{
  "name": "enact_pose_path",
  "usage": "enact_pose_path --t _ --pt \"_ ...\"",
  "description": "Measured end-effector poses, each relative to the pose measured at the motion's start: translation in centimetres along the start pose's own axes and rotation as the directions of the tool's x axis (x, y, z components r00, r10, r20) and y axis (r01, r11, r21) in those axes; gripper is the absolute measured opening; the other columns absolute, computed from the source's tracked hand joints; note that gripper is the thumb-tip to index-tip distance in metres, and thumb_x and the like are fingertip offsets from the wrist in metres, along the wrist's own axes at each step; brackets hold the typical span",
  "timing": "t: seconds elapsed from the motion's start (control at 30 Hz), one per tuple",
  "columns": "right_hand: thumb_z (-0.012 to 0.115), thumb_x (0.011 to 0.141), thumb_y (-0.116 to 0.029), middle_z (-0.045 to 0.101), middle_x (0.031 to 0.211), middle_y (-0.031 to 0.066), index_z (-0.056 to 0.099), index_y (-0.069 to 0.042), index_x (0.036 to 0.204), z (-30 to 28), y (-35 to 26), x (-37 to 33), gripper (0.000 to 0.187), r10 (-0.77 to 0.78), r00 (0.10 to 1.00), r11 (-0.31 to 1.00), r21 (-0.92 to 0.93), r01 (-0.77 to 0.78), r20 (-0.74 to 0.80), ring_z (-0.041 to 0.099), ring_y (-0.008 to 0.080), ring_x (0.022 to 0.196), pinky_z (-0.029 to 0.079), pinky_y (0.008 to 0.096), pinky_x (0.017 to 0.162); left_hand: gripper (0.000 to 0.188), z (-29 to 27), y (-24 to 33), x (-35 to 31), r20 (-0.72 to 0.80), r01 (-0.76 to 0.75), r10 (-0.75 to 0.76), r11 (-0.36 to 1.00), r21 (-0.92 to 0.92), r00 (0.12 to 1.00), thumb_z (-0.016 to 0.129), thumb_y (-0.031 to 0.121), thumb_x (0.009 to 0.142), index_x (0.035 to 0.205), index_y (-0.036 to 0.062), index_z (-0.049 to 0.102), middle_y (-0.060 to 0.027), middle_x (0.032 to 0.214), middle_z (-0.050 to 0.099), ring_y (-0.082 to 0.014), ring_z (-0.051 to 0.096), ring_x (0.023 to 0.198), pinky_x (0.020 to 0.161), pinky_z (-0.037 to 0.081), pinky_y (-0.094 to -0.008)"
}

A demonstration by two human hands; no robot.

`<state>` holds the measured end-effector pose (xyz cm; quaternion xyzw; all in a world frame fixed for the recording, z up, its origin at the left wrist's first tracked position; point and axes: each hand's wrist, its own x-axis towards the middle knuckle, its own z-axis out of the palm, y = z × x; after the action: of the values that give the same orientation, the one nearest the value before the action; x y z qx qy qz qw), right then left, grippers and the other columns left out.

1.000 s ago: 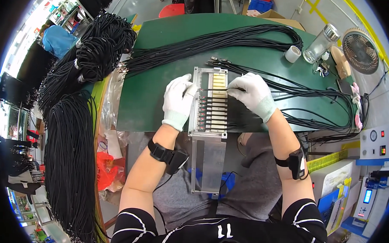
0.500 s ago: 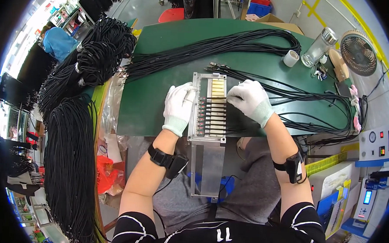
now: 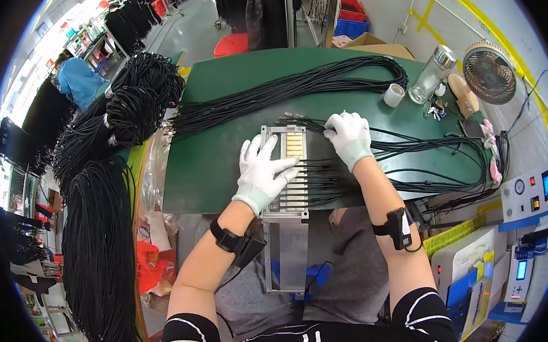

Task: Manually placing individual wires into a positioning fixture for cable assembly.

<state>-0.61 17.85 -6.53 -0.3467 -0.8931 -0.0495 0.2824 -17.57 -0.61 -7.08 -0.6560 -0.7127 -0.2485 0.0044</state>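
A clear and metal slotted fixture stands at the near table edge, pale yellow bars showing in its far slots. Black cables lie side by side across its nearer slots and trail off to the right. My white-gloved left hand rests over the fixture's left side with fingers spread, thumb and forefinger touching the cable ends and covering some of them. Beyond the fixture to the right, my gloved right hand has its fingers bent closed at a bunch of loose black cables; the fingertips are partly hidden.
A long cable bundle crosses the green table's far side. Heaped cables hang at the left. A white roll, a glass bottle, keys and a fan stand far right. Instrument boxes sit at the right.
My right hand has left the fixture's right edge and moved outward to the loose cables. My left hand has spread and shifted right over the cable ends. The whole view has tilted a little.
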Motion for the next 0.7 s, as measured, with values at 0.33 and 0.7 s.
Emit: enact_pose_path --t 0.33,0.7 --pt "0.074 0.077 -0.018 0.066 0.082 0.0046 0.069 -0.012 0.085 -2.7 0.2 0.0 0.011 -0.079 0.996 0.902 0.428 0.051 0.048 0.06 0.0289 0.083 0.048 0.0385 0.079 0.025 0.2 -2.7 0.8 -0.371 0.113 -0.253 0.927 -0.359 0.894 0.071 0.032 0.086 0.082 0.0065 0.071 -0.017 0.121 0.066 -0.0369 0.058 0.113 0.101 0.042 -0.046" --pt "0.078 0.074 -0.02 0.068 0.085 0.0077 0.07 -0.009 0.088 -3.3 -7.0 -1.1 0.019 -0.353 0.936 0.746 0.602 0.286 -0.007 0.062 0.0312 0.088 0.047 0.041 0.081 0.024 -1.9 -0.9 0.5 -0.443 -0.187 0.049 0.943 -0.274 0.895 0.074 0.025 0.083 0.08 0.0021 0.068 -0.0146 0.109 0.069 -0.0368 0.06 0.105 0.097 0.045 -0.046"
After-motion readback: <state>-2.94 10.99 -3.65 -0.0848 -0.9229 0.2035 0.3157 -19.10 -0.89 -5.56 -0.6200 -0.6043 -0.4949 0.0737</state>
